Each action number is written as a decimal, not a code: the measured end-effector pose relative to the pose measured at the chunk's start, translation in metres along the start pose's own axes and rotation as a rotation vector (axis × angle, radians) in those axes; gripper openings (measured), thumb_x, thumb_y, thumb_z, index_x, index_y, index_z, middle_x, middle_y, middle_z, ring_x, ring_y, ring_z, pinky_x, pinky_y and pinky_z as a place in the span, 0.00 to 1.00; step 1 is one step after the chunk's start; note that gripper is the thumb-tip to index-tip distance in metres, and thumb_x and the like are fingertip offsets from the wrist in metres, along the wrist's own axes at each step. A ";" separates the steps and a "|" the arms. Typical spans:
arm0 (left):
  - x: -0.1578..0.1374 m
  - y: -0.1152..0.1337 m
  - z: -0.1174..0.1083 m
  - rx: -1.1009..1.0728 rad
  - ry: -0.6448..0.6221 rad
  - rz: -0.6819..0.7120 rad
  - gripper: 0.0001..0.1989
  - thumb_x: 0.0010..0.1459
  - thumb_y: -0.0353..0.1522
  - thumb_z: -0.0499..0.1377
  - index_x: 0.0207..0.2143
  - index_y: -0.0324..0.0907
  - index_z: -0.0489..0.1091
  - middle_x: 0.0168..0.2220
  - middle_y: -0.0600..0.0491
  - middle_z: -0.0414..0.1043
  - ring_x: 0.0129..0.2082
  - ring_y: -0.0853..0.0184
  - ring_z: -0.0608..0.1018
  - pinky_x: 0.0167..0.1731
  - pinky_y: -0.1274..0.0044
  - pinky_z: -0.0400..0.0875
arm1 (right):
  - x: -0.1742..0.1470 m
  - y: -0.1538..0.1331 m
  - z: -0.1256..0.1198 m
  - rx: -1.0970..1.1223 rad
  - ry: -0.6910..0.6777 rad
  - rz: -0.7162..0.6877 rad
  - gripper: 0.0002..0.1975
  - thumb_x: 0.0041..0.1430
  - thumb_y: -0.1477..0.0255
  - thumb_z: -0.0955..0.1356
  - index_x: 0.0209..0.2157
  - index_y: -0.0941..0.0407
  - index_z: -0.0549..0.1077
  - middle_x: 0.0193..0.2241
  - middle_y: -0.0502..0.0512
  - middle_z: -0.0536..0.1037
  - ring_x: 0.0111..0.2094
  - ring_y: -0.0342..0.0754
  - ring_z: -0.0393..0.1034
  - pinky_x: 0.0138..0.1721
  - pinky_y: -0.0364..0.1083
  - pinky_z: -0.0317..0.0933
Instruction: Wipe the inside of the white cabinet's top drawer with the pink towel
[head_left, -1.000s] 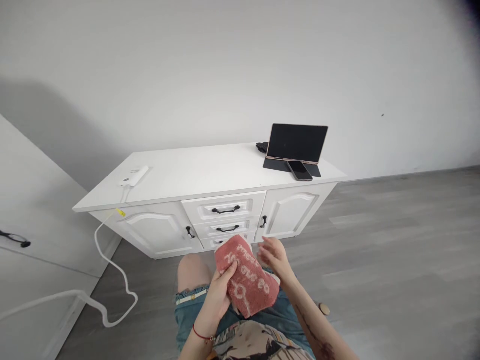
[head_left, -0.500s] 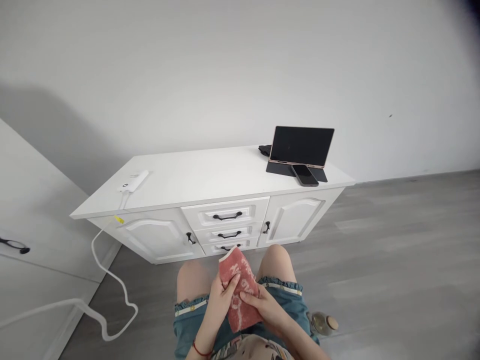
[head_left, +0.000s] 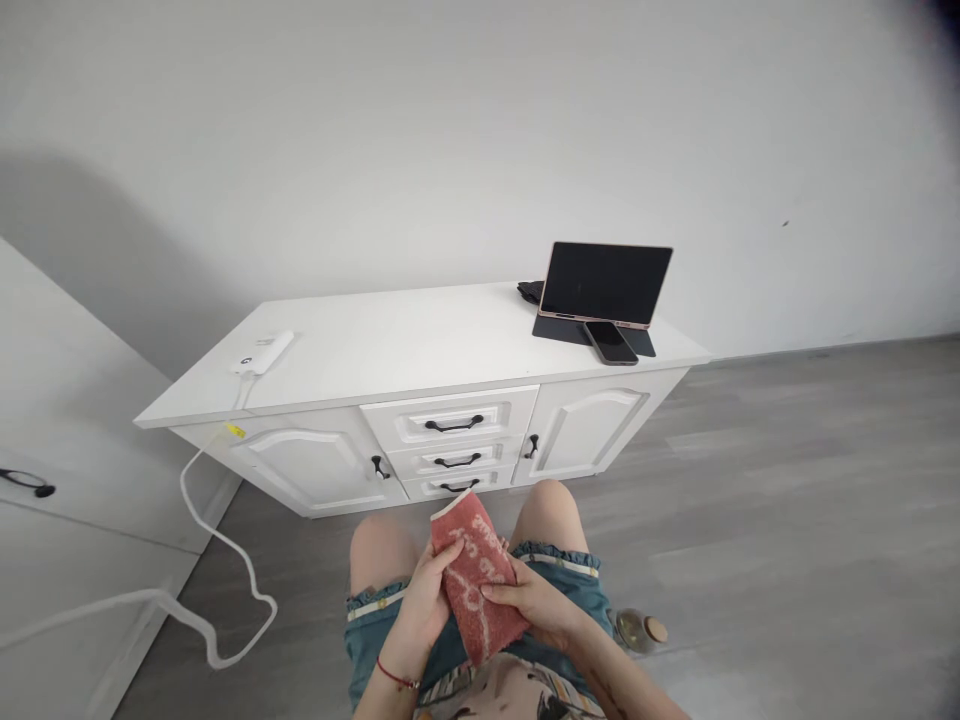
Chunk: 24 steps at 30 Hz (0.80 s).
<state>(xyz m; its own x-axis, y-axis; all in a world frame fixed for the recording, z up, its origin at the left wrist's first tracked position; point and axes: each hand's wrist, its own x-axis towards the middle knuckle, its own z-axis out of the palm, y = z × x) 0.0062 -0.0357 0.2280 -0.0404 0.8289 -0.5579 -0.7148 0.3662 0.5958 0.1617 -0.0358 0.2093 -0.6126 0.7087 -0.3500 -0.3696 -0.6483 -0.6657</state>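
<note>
A folded red towel (head_left: 480, 590) with pale patterning and a white edge is held up over my lap, between my knees. My left hand (head_left: 429, 592) grips its left side, thumb lying across the front face. On the right side my right hand (head_left: 536, 603) holds it too, with the thumb on the front and the other fingers mostly hidden behind the cloth. A red bracelet (head_left: 397, 680) circles my left wrist.
Beyond my knees stands a white cabinet (head_left: 405, 340) bearing a tablet (head_left: 606, 285), a phone (head_left: 610, 343) and a white device (head_left: 264, 353) with a cable (head_left: 244, 560) hanging to the left. A corked glass bottle (head_left: 636, 631) is by my right thigh.
Both hands have shifted slightly on the towel, and its front now faces me more fully. My left thumb sits nearer its left edge. The view has moved a little.
</note>
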 end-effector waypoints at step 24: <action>-0.016 -0.063 -0.062 0.456 0.013 0.276 0.30 0.38 0.31 0.73 0.46 0.43 0.72 0.47 0.46 0.76 0.52 0.53 0.74 0.56 0.68 0.62 | -0.029 0.122 -0.079 0.447 -0.102 0.268 0.22 0.42 0.62 0.74 0.38 0.61 0.77 0.35 0.57 0.82 0.39 0.47 0.75 0.42 0.43 0.63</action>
<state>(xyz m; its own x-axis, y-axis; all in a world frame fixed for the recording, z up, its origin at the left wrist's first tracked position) 0.0088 -0.0985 0.1633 -0.1949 0.9160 -0.3508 -0.3004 0.2847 0.9103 0.1894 -0.1135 0.0857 -0.7833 0.4854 -0.3883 -0.4385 -0.8743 -0.2083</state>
